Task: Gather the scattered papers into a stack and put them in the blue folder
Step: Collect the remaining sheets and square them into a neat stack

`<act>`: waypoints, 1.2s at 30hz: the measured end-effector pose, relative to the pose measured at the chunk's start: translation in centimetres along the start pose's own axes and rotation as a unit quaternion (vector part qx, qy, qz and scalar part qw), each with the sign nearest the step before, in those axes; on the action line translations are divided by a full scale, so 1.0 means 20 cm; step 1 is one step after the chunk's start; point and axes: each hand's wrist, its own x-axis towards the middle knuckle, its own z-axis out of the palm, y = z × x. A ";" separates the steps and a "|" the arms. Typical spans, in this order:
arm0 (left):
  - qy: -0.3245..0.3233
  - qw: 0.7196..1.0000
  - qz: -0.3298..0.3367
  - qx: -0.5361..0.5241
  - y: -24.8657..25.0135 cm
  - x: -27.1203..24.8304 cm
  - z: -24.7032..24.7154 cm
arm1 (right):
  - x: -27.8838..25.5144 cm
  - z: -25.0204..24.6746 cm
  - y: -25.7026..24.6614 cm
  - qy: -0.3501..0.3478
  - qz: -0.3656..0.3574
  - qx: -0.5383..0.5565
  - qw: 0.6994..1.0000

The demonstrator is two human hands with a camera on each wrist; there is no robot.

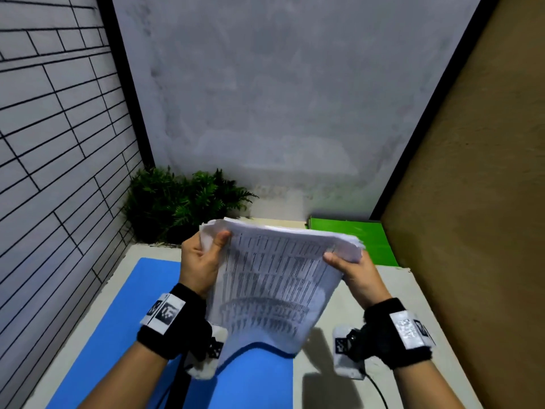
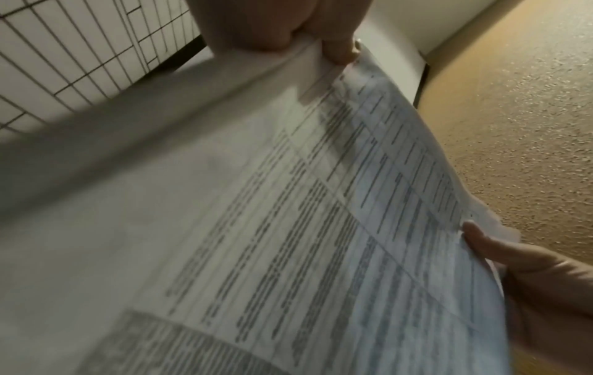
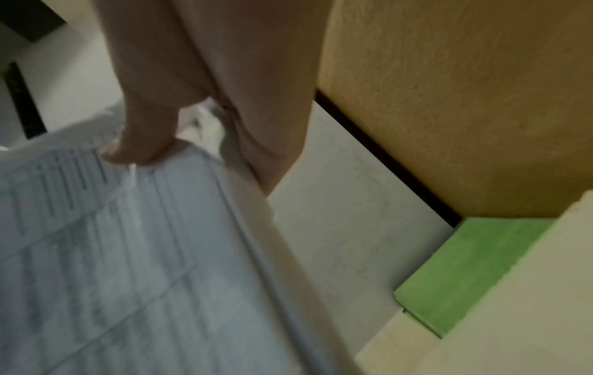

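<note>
A stack of printed white papers [image 1: 274, 278] is held up in the air above the table, sagging toward me. My left hand [image 1: 203, 258] grips its upper left corner with the thumb on the printed face. My right hand [image 1: 351, 267] grips the upper right corner the same way. The blue folder [image 1: 118, 329] lies flat on the table under the papers and my left wrist. In the left wrist view the papers [image 2: 289, 203] fill the frame, pinched by my left hand [image 2: 320, 43], with the right hand [image 2: 513, 258] at their far edge. The right wrist view shows my right hand [image 3: 144, 142] on the papers [image 3: 128, 253].
A green folder [image 1: 354, 240] lies at the back right of the table, on a cream sheet [image 1: 283, 222]. A potted fern [image 1: 177, 202] stands at the back left. A tiled wall runs along the left; a brown board [image 1: 472, 202] closes the right side.
</note>
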 end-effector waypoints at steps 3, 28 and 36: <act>-0.044 0.997 -0.011 -0.060 0.00 -0.04 -0.03 | -0.04 -0.01 0.00 0.014 -0.033 0.002 0.999; -0.240 0.951 -0.188 -0.059 -0.16 -0.07 -0.06 | -0.06 -0.05 0.15 -0.011 0.026 0.099 0.995; -0.185 0.966 -0.180 -0.015 -0.17 -0.02 -0.03 | -0.06 -0.02 0.09 -0.010 0.022 0.039 0.999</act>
